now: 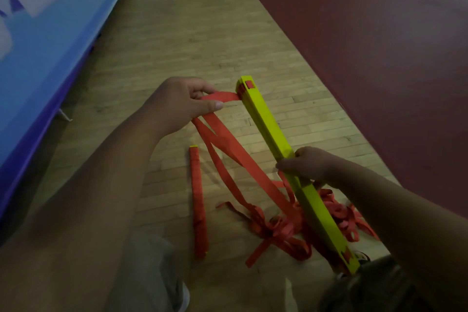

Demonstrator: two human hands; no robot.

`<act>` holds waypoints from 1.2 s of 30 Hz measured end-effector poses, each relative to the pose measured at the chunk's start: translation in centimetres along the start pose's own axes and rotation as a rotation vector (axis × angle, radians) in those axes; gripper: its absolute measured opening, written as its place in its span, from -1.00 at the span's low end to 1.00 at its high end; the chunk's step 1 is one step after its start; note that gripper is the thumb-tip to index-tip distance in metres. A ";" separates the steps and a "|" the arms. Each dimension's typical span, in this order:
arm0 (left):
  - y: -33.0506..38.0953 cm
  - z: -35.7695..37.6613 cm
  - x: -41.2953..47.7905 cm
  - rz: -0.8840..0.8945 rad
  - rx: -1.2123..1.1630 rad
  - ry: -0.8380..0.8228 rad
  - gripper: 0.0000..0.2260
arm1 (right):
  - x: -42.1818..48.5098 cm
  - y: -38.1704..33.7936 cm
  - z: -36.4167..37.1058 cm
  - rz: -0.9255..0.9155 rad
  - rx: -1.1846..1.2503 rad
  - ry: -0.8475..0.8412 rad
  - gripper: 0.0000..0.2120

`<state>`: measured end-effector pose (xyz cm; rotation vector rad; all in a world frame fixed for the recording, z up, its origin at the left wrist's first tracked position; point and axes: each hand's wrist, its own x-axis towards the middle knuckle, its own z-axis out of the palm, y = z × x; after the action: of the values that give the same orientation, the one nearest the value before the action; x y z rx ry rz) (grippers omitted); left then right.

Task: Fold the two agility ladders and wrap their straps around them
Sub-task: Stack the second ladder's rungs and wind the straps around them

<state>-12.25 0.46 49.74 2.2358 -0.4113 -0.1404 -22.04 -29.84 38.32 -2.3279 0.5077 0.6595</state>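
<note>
A stack of yellow-green ladder rungs (pixel 268 124) is held slanted above the wooden floor. My right hand (pixel 306 163) grips the stack near its middle. My left hand (pixel 182 102) pinches a red strap (pixel 222 97) that leaves the stack's far end and trails down to a tangle of red straps (pixel 276 228) on the floor. A second ladder (pixel 198 200), folded and wound in red strap, lies on the floor to the left of the tangle.
A blue banner (pixel 45 33) with white lettering runs along the left. A dark red floor area (pixel 379 45) borders the wooden floor (pixel 182 33) on the right. My grey-clad knee (pixel 149 273) is at the bottom.
</note>
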 end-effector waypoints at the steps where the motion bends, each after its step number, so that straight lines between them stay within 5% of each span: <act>1: 0.1 0.0 0.0 0.002 0.004 -0.001 -0.85 | 0.0 0.1 0.2 0.000 0.020 -0.031 -0.49; 5: 0.1 0.0 0.0 0.006 0.014 0.012 -0.87 | 0.0 0.4 0.9 -0.008 0.149 -0.194 -0.46; 11: 0.0 -0.1 0.1 -0.009 0.035 0.004 -0.88 | -0.4 0.2 1.7 0.009 0.168 -0.357 -0.09; 18: -0.2 -0.4 0.0 -0.037 0.051 -0.023 -0.85 | -0.2 0.1 1.4 0.014 0.202 -0.350 -0.57; 28: -0.1 0.2 0.1 -0.061 0.073 -0.063 -0.82 | -0.9 -0.6 1.7 -0.084 0.152 -0.241 -0.61; 32: -0.3 0.3 0.2 -0.072 0.052 -0.061 -0.82 | -0.5 -0.4 2.0 -0.135 0.177 -0.173 -0.38; 36: -0.4 0.2 0.4 -0.078 0.034 -0.044 -0.83 | -0.4 -0.4 2.2 -0.173 0.254 -0.119 -0.60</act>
<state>-11.85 0.48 49.32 2.2866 -0.3527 -0.2249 -22.83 -28.02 37.28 -2.0526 0.3114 0.6086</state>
